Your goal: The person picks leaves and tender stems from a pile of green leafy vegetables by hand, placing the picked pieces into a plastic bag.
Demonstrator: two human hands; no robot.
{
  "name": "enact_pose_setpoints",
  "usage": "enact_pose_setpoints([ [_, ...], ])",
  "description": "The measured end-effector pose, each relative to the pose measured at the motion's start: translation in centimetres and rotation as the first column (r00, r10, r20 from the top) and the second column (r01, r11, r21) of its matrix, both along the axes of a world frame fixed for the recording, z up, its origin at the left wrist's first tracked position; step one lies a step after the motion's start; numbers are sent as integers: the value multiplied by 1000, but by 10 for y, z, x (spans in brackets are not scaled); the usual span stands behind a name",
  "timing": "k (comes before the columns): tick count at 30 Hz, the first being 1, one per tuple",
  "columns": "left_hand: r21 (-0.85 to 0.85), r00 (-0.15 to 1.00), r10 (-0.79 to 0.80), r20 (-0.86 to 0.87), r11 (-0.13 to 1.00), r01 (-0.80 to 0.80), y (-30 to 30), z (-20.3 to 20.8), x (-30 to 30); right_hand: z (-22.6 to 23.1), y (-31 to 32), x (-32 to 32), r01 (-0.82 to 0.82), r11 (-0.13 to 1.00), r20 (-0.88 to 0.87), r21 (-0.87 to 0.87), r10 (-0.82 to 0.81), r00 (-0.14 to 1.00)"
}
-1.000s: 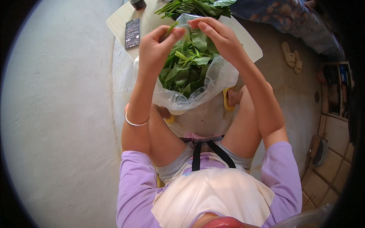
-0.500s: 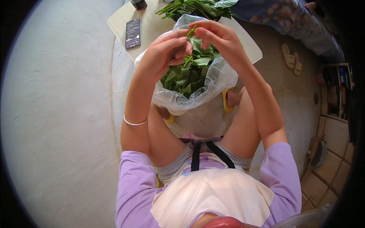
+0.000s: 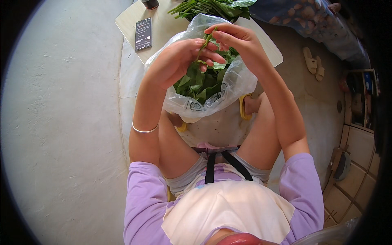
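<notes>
A thin green vegetable stem point(image 3: 207, 41) stretches between my two hands above the bag. My right hand point(image 3: 239, 38) pinches its upper end between thumb and fingertips. Lower down, my left hand point(image 3: 185, 59) holds the same stem at the thumb, its other fingers reaching out loosely past it. Below them a translucent plastic bag point(image 3: 239, 83) stands with its mouth wide, and loose green leaves point(image 3: 200, 83) fill it. My left hand partly covers these leaves.
A pale low table point(image 3: 267, 51) carries a phone point(image 3: 143, 34), a dark cup point(image 3: 150, 4) and a bundle of leafy stems point(image 3: 204, 9). Beige slippers point(image 3: 313, 64) lie on the floor at right. A flowered cloth point(image 3: 298, 18) hangs at the far right, above a shelf point(image 3: 359, 98).
My left hand has turned and its fingers have stretched to the right, over the leaves. More of the stem now shows between the hands. My right hand has barely moved.
</notes>
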State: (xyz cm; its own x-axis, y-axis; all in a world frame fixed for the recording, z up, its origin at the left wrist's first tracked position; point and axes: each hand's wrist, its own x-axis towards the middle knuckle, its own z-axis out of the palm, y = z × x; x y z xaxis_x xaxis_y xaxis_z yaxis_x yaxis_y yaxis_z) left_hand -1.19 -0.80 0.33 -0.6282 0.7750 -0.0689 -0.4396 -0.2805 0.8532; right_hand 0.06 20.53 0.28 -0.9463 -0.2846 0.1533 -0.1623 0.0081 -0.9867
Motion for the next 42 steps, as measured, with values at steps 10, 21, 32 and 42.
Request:
enact_pose_setpoints([
  [10, -89, 987, 98, -125, 990, -109, 2, -12, -3, -5, -7, -1, 85, 996, -296, 31, -72, 952],
  [21, 127, 969, 249, 5, 961, -247, 1, -12, -5, 16, -14, 15, 401, 891, -700, 214, -147, 699],
  [32, 136, 930, 345, -129, 935, -328, 6, -11, 0, -8, -10, 9, -51, 997, -22, 62, 52, 998],
  [42, 141, 916, 375, -142, 924, -357, 4, -12, 2, -8, -14, 8, -155, 964, 252, -214, 208, 945],
])
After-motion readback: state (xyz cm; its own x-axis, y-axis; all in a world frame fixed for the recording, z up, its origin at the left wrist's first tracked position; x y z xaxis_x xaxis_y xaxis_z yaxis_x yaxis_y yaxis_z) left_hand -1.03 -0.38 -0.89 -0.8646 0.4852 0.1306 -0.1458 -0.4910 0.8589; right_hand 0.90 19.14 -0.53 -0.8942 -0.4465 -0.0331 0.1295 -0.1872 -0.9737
